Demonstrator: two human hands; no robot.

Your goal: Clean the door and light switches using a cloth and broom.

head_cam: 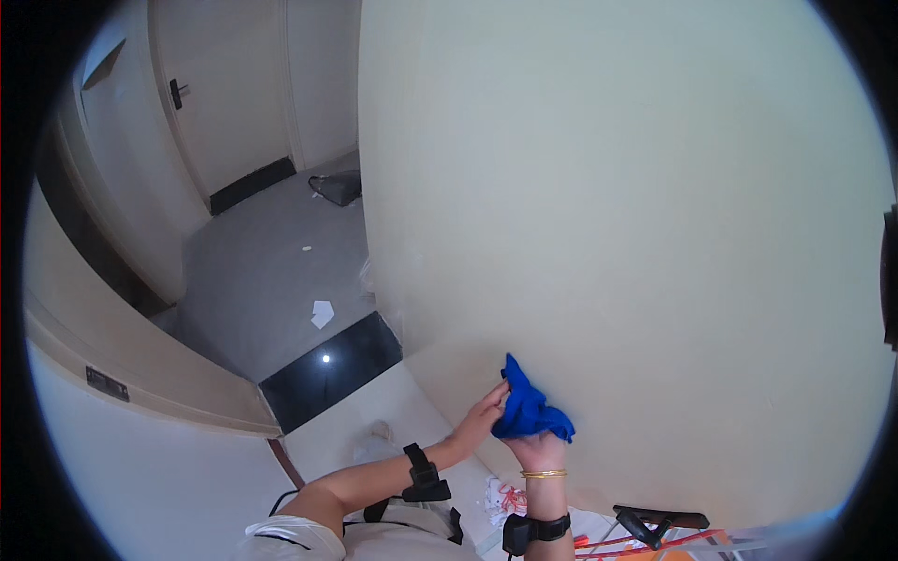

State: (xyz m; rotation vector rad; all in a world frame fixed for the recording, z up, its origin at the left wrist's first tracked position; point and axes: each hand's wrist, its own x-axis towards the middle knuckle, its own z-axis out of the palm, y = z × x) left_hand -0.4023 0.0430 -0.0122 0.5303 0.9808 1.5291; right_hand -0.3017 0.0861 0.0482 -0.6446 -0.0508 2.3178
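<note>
A crumpled blue cloth point(527, 410) is bunched up in front of a pale wall point(617, 210); whether it touches the wall is unclear. My right hand point(539, 449) holds it from below, with the fingers mostly hidden under the fabric. At the cloth's left edge, the fingers of my left hand point(484, 412) take hold of it; the exact grip is partly hidden. Gold bangles point(544, 474) circle my right wrist. Each forearm has a black strapped device, one on the left arm point(424, 477) and one on the right point(534, 534).
Left of the wall, a doorway with a glossy black threshold point(330, 372) opens onto grey floor. There lie white paper scraps point(322, 314) and a dark bag point(338, 188). A closed door point(224, 91) stands beyond. At lower right are a black-handled object point(656, 522) and red-and-white items point(506, 496).
</note>
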